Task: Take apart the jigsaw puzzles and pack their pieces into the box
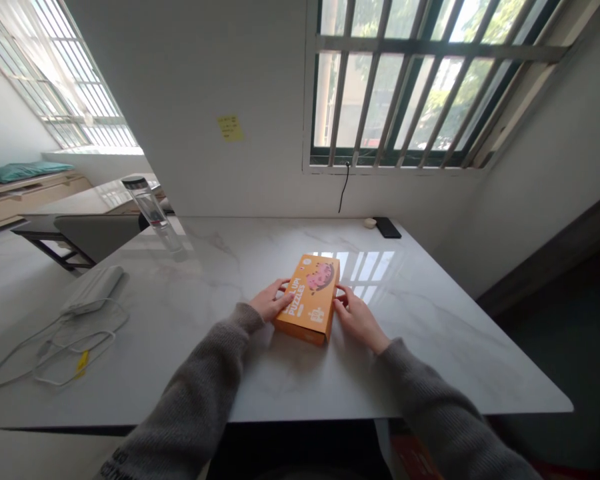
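An orange puzzle box (307, 303) with a pink picture and white lettering is on the white marbled table (220, 260), between my two hands. My left hand (271, 301) grips its left side, the thumb lying over the top face and the fingers behind the edge. At the right side, my right hand (355, 315) has its curled fingers and thumb against the box's edge. The lid looks closed. What lies under the box is hidden.
White cables (87, 340) with a yellow tag trail from a pale device (95, 290) at left. A clear bottle (147, 200) stands at the far left edge. A black phone (387, 227) and small white case (369, 223) lie by the wall, under a barred window (405, 100).
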`<state>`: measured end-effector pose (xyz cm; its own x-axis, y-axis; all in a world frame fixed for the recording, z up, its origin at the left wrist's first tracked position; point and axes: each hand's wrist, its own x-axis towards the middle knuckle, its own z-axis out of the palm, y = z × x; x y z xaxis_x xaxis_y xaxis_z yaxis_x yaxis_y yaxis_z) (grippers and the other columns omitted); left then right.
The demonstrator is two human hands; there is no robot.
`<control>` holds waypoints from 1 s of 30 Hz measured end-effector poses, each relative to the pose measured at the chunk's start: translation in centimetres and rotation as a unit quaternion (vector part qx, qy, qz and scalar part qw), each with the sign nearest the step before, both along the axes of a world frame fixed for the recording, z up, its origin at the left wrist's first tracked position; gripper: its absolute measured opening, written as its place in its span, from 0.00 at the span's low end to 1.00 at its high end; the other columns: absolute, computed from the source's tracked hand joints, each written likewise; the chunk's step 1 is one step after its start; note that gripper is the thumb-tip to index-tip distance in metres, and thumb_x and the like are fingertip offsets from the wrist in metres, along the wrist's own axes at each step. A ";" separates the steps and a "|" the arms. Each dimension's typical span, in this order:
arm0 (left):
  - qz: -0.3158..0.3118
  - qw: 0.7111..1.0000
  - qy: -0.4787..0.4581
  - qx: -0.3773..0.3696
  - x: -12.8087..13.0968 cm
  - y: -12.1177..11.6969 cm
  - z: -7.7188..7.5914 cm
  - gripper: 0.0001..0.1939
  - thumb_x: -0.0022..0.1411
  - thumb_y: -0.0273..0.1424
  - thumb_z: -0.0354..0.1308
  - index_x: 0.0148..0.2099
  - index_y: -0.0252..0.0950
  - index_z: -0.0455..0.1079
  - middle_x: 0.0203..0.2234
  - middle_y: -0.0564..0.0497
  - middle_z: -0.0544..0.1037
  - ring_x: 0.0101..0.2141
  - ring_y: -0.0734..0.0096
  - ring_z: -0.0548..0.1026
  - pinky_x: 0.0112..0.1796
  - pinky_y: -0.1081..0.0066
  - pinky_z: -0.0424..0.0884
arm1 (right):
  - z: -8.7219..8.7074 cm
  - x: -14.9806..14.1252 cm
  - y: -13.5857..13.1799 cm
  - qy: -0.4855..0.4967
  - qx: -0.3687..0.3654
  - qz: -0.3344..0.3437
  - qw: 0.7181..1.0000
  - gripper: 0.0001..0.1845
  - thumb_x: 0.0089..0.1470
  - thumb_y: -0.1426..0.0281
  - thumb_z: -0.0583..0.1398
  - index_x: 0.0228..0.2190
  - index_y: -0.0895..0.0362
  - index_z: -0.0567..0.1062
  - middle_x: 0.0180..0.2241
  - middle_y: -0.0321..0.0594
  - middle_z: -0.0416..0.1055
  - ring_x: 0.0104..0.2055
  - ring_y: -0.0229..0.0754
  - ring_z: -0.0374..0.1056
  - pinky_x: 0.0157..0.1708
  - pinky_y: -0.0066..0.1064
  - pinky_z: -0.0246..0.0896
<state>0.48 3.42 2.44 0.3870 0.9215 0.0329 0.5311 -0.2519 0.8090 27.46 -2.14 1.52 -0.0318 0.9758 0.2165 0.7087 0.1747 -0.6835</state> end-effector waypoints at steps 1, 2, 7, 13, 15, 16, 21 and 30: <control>-0.015 1.000 -0.021 -0.017 0.0 0.2 -0.5 0.35 0.60 0.51 0.55 0.64 0.39 0.60 0.49 0.41 0.76 0.33 0.64 0.78 0.39 0.61 0.74 | 0.0 -0.1 -0.1 0.008 0.005 0.002 1.000 0.20 0.60 0.68 0.54 0.54 0.55 0.67 0.42 0.46 0.77 0.43 0.49 0.71 0.47 0.43 0.64; -0.028 0.998 -0.038 -0.033 -0.1 0.3 -0.9 0.37 0.60 0.51 0.56 0.65 0.39 0.58 0.51 0.41 0.75 0.34 0.63 0.78 0.40 0.61 0.74 | 0.0 -0.2 -0.2 0.012 0.013 0.002 1.000 0.20 0.60 0.68 0.54 0.53 0.55 0.68 0.45 0.47 0.76 0.46 0.50 0.70 0.49 0.44 0.63; -0.040 0.996 -0.066 -0.034 0.0 0.1 -1.7 0.42 0.62 0.49 0.55 0.71 0.39 0.48 0.57 0.39 0.70 0.34 0.64 0.77 0.40 0.60 0.75 | 0.4 0.0 0.1 0.108 -0.049 -0.010 0.993 0.26 0.62 0.61 0.51 0.58 0.56 0.62 0.49 0.50 0.72 0.43 0.48 0.72 0.48 0.45 0.67; -0.028 0.997 -0.047 0.060 1.0 -0.7 -1.8 0.34 0.65 0.44 0.53 0.68 0.36 0.56 0.59 0.41 0.68 0.56 0.53 0.68 0.57 0.56 0.64 | 0.7 -0.6 0.3 0.194 -0.101 0.001 0.976 0.37 0.58 0.58 0.57 0.64 0.55 0.52 0.57 0.54 0.64 0.41 0.45 0.73 0.42 0.42 0.72; -0.028 0.995 -0.048 0.077 1.2 -0.9 -2.0 0.32 0.65 0.43 0.52 0.68 0.36 0.58 0.58 0.41 0.69 0.58 0.52 0.66 0.60 0.54 0.60 | 0.8 -0.9 0.3 0.221 -0.116 0.002 0.968 0.37 0.56 0.58 0.58 0.63 0.54 0.53 0.59 0.55 0.61 0.43 0.46 0.72 0.37 0.39 0.74; -0.029 0.995 -0.047 0.082 1.3 -1.0 -2.1 0.32 0.65 0.42 0.52 0.67 0.36 0.58 0.57 0.41 0.69 0.58 0.52 0.66 0.60 0.54 0.59 | 1.0 -1.0 0.3 0.243 -0.125 0.007 0.962 0.36 0.56 0.59 0.58 0.63 0.54 0.54 0.59 0.55 0.61 0.45 0.47 0.72 0.35 0.37 0.75; -0.023 0.995 -0.042 0.090 1.2 -1.1 -2.4 0.33 0.63 0.42 0.54 0.68 0.37 0.58 0.58 0.41 0.68 0.59 0.51 0.64 0.63 0.52 0.55 | 1.5 -1.2 0.0 0.339 -0.148 0.059 0.927 0.27 0.57 0.65 0.58 0.57 0.55 0.62 0.53 0.52 0.69 0.48 0.49 0.72 0.34 0.37 0.77; 0.001 0.989 -0.141 -0.041 -0.6 -0.2 -0.9 0.40 0.55 0.52 0.61 0.64 0.36 0.60 0.56 0.37 0.69 0.49 0.55 0.75 0.46 0.57 0.75 | -0.5 0.4 1.0 0.289 -0.133 0.129 0.939 0.43 0.54 0.63 0.63 0.65 0.50 0.50 0.49 0.49 0.68 0.49 0.49 0.71 0.46 0.49 0.74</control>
